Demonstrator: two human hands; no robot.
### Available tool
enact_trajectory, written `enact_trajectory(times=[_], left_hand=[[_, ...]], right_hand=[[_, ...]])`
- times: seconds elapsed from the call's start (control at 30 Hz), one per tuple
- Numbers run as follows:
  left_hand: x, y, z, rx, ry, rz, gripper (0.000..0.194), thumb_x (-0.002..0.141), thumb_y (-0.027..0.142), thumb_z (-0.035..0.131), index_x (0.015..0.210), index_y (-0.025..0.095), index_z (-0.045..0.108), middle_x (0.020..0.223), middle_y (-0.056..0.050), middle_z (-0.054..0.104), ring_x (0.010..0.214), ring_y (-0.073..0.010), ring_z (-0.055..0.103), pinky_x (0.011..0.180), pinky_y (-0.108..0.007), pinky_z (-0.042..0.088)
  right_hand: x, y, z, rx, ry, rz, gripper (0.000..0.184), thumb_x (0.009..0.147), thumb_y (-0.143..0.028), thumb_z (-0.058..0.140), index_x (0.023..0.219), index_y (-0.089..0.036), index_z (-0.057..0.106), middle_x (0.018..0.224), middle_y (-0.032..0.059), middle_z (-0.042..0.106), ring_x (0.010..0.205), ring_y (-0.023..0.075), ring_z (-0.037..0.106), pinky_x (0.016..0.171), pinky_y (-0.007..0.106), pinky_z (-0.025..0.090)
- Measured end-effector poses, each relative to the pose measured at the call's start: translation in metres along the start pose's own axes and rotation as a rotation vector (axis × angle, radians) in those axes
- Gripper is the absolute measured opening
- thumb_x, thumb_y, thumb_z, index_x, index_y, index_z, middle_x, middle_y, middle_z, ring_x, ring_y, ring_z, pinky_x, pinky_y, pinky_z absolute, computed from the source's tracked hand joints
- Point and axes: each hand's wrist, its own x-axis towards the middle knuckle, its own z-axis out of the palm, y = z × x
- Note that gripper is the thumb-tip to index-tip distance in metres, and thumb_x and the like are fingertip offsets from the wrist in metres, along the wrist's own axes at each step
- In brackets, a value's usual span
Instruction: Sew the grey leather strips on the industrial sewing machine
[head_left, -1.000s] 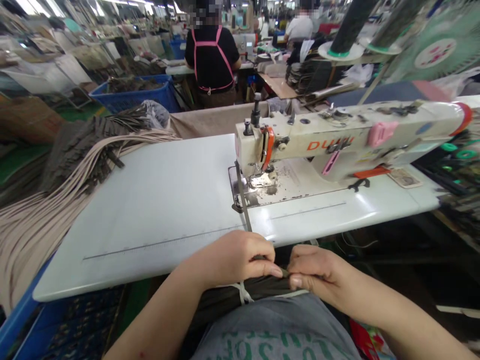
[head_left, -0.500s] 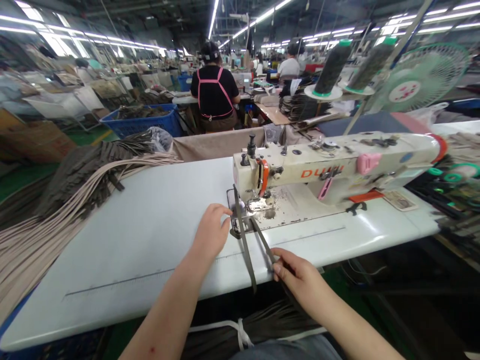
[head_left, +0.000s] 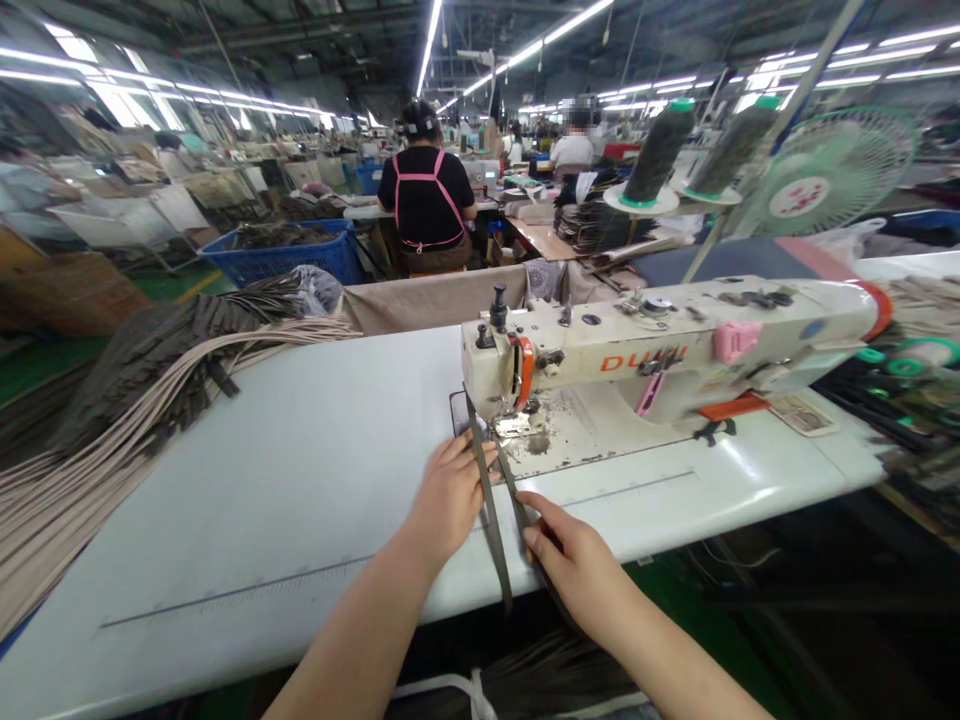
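A cream sewing machine (head_left: 652, 340) stands on the white table, its presser foot (head_left: 521, 425) low over the metal plate. One narrow dark grey-green strap (head_left: 491, 535) hangs from behind the needle area down over the table's front edge. Beside it a second strap length (head_left: 508, 475) runs from the foot toward me. My left hand (head_left: 450, 490) lies by the plate, fingers stretched out beneath the first strap; its fingertips are partly covered. My right hand (head_left: 574, 560) grips the second length between thumb and fingers, with the index finger pointing along it.
Beige and dark strips (head_left: 157, 400) are heaped over the table's left side. Thread cones (head_left: 660, 150) and a green fan (head_left: 817, 180) stand behind the machine. Ahead, a co-worker (head_left: 427, 195) sits facing away, near a blue basket (head_left: 281, 255). Dark strips (head_left: 540, 660) lie below the table edge.
My left hand has moved right, its fingers now reaching under the hanging strap by the plate. My right hand has shifted slightly closer to the foot along the second strap.
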Motion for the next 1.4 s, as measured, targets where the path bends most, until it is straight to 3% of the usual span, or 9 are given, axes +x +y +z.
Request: enact_trajectory(times=[0.3,0.6,0.8,0.9,1.03,1.13,1.23,1.3,1.4], left_hand=[[0.0,0.003,0.0,0.063,-0.011,0.002,0.037,0.101,0.02,0.057,0.138,0.025,0.063,0.14,-0.006,0.066,0.14,-0.0305,0.05,0.117,-0.058,0.04],[0.0,0.004,0.002,0.086,0.01,0.023,0.037,0.102,0.024,0.055,0.138,0.022,0.061,0.14,-0.009,0.065,0.141,-0.031,0.05,0.116,-0.057,0.044],[0.0,0.005,0.003,0.115,0.005,0.014,0.038,0.102,0.027,0.055,0.139,0.019,0.058,0.142,-0.011,0.064,0.141,-0.0317,0.051,0.117,-0.058,0.044],[0.0,0.005,0.004,0.116,0.01,0.023,0.037,0.101,0.028,0.056,0.138,0.019,0.058,0.142,-0.011,0.063,0.141,-0.0313,0.05,0.118,-0.057,0.043],[0.0,0.006,0.003,0.093,0.029,0.025,0.034,0.102,0.024,0.054,0.135,0.019,0.059,0.14,-0.011,0.064,0.139,-0.0307,0.051,0.118,-0.057,0.043],[0.001,0.007,0.001,0.048,0.072,0.009,0.03,0.103,0.022,0.051,0.131,0.02,0.06,0.135,-0.011,0.066,0.137,-0.0295,0.053,0.119,-0.055,0.043],[0.001,0.007,-0.001,0.01,0.116,-0.051,0.027,0.104,0.023,0.049,0.128,0.018,0.06,0.133,-0.013,0.065,0.135,-0.0295,0.054,0.117,-0.054,0.044],[0.001,0.006,-0.002,-0.006,0.15,-0.12,0.026,0.104,0.022,0.047,0.127,0.017,0.058,0.134,-0.014,0.063,0.132,-0.0297,0.055,0.115,-0.055,0.046],[0.0,0.004,-0.003,-0.008,0.201,-0.204,0.025,0.104,0.02,0.044,0.125,0.017,0.057,0.13,-0.015,0.063,0.126,-0.0287,0.058,0.112,-0.053,0.049]], right_hand=[[0.008,-0.002,-0.001,-0.073,-0.006,-0.002,0.046,0.093,-0.028,0.048,0.136,-0.017,0.059,0.076,0.0016,0.065,0.072,0.0212,0.062,0.076,0.033,0.046],[0.007,-0.012,-0.005,-0.099,-0.008,-0.028,0.049,0.093,-0.028,0.045,0.138,-0.016,0.059,0.089,0.0061,0.07,0.085,0.0242,0.065,0.084,0.035,0.048],[0.007,-0.012,-0.005,-0.121,-0.003,-0.036,0.045,0.096,-0.026,0.046,0.137,-0.017,0.06,0.082,0.0035,0.069,0.081,0.023,0.066,0.081,0.033,0.048],[0.007,-0.014,-0.003,-0.219,0.008,-0.035,0.04,0.096,-0.026,0.053,0.135,-0.019,0.06,0.09,0.0042,0.072,0.083,0.023,0.068,0.078,0.032,0.048],[0.005,-0.015,-0.003,-0.582,0.088,-0.063,0.038,0.098,-0.021,0.057,0.136,-0.019,0.06,0.112,0.0085,0.071,0.093,0.025,0.07,0.078,0.032,0.049],[0.001,-0.014,-0.005,-0.831,0.173,-0.117,0.03,0.102,-0.017,0.05,0.129,-0.019,0.062,0.102,0.0066,0.071,0.085,0.0238,0.07,0.069,0.032,0.046],[-0.005,-0.015,-0.011,-0.943,0.269,-0.18,0.017,0.099,-0.013,0.053,0.106,-0.02,0.067,0.085,0.004,0.068,0.084,0.0245,0.066,0.067,0.033,0.043],[-0.009,-0.017,-0.017,-0.941,0.295,-0.21,0.016,0.097,-0.012,0.054,0.092,-0.021,0.066,0.084,0.0044,0.066,0.088,0.0257,0.064,0.072,0.034,0.043],[-0.01,-0.02,-0.022,-0.82,0.242,-0.166,0.02,0.1,-0.016,0.048,0.091,-0.021,0.065,0.093,0.0063,0.068,0.094,0.0266,0.063,0.082,0.037,0.045]])
